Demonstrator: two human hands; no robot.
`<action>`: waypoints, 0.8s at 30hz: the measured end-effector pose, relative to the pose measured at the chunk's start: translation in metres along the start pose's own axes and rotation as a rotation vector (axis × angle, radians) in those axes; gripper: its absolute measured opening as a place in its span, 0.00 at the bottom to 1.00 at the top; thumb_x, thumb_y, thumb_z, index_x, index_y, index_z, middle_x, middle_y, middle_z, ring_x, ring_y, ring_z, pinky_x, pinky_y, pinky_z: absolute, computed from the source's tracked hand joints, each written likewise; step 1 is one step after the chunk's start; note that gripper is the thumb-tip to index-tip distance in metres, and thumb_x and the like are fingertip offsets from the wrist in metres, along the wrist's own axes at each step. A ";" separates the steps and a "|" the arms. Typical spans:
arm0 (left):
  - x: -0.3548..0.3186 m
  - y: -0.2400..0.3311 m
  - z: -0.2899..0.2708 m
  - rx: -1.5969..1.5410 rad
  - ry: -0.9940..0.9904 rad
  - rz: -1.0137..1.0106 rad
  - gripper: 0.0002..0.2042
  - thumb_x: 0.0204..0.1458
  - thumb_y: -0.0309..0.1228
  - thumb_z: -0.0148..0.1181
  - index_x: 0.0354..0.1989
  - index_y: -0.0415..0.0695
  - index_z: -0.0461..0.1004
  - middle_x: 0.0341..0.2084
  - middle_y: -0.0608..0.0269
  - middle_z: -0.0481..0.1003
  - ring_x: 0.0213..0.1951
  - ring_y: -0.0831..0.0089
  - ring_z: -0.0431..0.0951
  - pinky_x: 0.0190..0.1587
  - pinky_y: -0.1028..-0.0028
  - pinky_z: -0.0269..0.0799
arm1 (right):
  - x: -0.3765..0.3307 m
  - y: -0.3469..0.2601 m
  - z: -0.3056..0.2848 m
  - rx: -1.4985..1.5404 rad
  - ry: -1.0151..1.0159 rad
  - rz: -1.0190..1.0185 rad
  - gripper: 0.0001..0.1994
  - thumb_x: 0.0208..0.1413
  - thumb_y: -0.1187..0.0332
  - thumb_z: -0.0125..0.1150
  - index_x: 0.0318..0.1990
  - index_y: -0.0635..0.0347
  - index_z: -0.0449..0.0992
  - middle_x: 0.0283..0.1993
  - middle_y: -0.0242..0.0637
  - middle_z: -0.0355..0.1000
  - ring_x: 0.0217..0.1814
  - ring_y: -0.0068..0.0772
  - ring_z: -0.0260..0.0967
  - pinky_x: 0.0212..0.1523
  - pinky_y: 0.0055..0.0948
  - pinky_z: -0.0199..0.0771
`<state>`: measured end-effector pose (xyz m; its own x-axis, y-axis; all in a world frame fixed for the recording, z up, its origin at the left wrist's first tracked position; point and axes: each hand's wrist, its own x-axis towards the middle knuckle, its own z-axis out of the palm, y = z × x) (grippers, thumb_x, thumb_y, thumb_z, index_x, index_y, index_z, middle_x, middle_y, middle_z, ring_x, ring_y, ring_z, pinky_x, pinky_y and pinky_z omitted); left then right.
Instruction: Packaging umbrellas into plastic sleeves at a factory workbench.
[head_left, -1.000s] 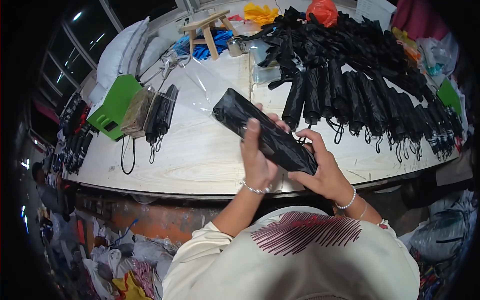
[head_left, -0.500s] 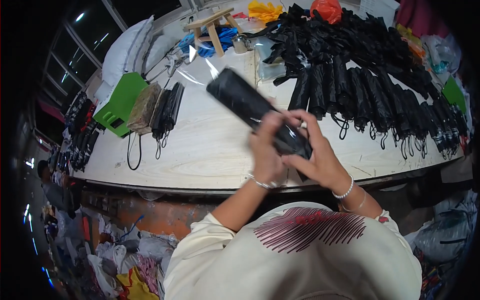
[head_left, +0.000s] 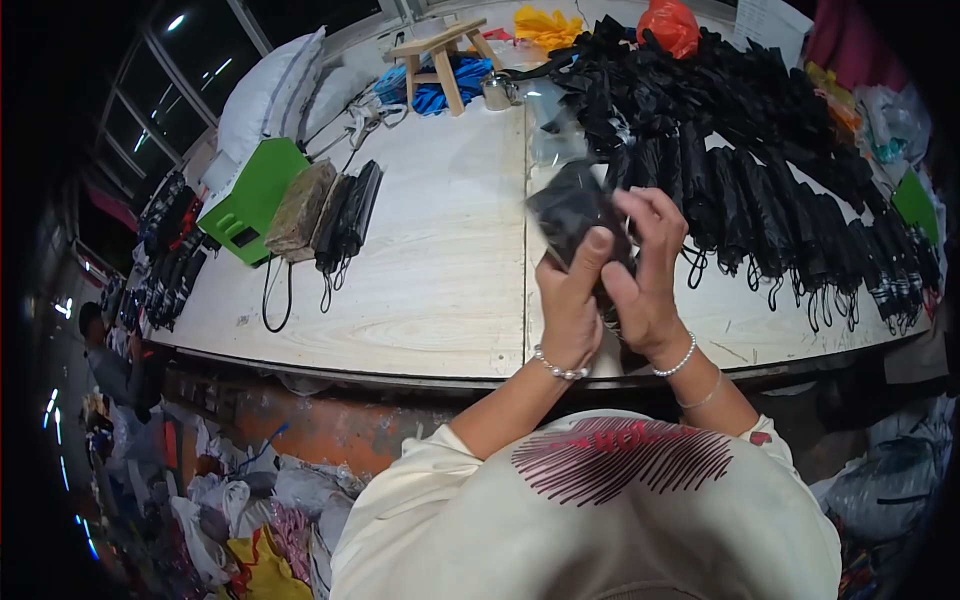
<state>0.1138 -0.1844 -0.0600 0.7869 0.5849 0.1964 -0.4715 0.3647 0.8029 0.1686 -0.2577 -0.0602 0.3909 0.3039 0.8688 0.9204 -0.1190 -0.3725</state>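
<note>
A folded black umbrella [head_left: 577,208] is raised over the near part of the table, tilted, its far end toward the back. Its surface looks shiny, and a clear film seems to stand out at its far end. My left hand [head_left: 572,312] grips it from the left, thumb pointing up along it. From the right, my right hand [head_left: 652,280] holds it with the thumb pressed against it and the fingers curled along its side. The umbrella's lower end is mostly hidden between my palms. Several folded black umbrellas [head_left: 735,200] lie in a row just right of my hands.
A heap of black fabric [head_left: 690,85] lies at the back right with a red plastic bag [head_left: 668,28]. On the left are a green box [head_left: 250,205], a brick-like block [head_left: 300,212] and more folded umbrellas [head_left: 350,220]. A wooden stool [head_left: 445,75] and metal pot [head_left: 498,92] stand behind.
The held umbrella has swung right and its far end points more straight back. My left hand has moved right, closer to the right hand. The whole view has shifted slightly.
</note>
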 end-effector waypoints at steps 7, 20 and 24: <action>0.066 -0.005 -0.069 -0.448 0.076 -0.287 0.25 0.53 0.56 0.58 0.38 0.44 0.70 0.28 0.60 0.75 0.29 0.73 0.77 0.33 0.74 0.75 | -0.005 -0.017 -0.016 -0.026 -0.319 -0.089 0.28 0.48 0.60 0.48 0.59 0.59 0.65 0.60 0.46 0.56 0.63 0.49 0.50 0.65 0.47 0.47; -0.002 -0.034 -0.014 -0.216 0.187 -0.333 0.11 0.57 0.29 0.54 0.48 0.42 0.71 0.38 0.66 0.75 0.38 0.84 0.72 0.40 0.82 0.68 | 0.015 0.017 0.038 -0.044 -0.173 -0.013 0.27 0.48 0.62 0.45 0.57 0.61 0.67 0.60 0.40 0.64 0.63 0.43 0.56 0.66 0.39 0.48; 0.012 -0.042 -0.050 -0.177 0.150 -0.245 0.12 0.54 0.29 0.59 0.45 0.41 0.69 0.31 0.64 0.74 0.29 0.81 0.73 0.29 0.83 0.70 | -0.025 0.027 0.034 0.137 -0.270 0.119 0.25 0.55 0.67 0.45 0.62 0.62 0.61 0.64 0.45 0.57 0.66 0.48 0.52 0.67 0.41 0.45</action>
<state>0.1231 -0.1565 -0.1191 0.8242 0.5596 -0.0863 -0.3477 0.6205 0.7029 0.1835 -0.2366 -0.1033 0.4624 0.5378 0.7050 0.8511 -0.0463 -0.5230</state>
